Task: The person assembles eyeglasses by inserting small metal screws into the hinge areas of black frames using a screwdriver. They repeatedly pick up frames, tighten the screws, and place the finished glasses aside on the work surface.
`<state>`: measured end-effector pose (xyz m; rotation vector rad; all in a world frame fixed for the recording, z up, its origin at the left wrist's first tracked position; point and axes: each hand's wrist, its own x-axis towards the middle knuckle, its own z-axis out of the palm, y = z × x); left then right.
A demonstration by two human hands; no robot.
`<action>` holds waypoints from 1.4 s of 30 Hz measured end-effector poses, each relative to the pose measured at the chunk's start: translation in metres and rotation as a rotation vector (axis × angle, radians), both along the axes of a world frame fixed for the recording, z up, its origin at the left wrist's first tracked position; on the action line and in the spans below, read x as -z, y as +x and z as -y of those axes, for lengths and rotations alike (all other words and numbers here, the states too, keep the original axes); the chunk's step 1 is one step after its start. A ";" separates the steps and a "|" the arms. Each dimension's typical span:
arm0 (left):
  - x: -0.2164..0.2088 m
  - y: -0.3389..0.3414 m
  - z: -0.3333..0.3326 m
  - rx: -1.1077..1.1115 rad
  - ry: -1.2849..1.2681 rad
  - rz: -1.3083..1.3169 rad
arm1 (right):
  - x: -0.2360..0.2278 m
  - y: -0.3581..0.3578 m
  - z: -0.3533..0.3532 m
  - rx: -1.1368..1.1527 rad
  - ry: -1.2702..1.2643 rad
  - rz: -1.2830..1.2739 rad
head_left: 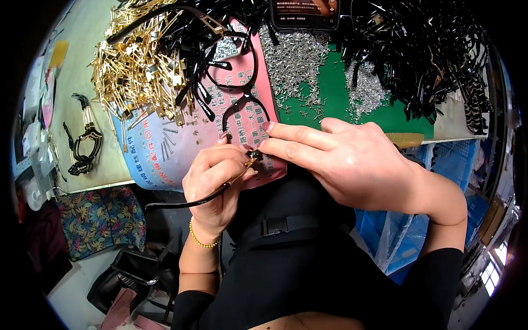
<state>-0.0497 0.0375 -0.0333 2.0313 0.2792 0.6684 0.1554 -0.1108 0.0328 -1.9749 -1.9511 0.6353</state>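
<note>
The left hand (214, 179) pinches a gold-hinged black eyeglass temple (187, 205), best kept steady; the right hand (352, 157) extends fingers beside it, its grip unclear.

At the dial's centre, the curled fingers of the left hand (212, 179) cover part of the dark eyeglass temple (184, 205), and the small gold-and-black part (253, 156) at the fingertips is too small to make out, while the thumb of the right hand (355, 162) is hidden. Just past twelve o'clock the top edge cuts off the phone (304, 22), and the silver pieces (297, 69) below it are too tiny to tell singly. Toward four o'clock, glare blurs the window (489, 278).
</note>
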 end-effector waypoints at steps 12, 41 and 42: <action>-0.010 0.005 0.002 -0.004 0.128 -0.004 | -0.002 0.005 -0.002 -0.013 -0.014 -0.029; -0.014 0.015 -0.005 -0.015 0.419 -0.068 | -0.005 0.008 -0.005 -0.045 -0.119 -0.181; -0.014 0.014 -0.006 -0.017 0.438 -0.081 | -0.006 0.008 -0.006 -0.045 -0.121 -0.176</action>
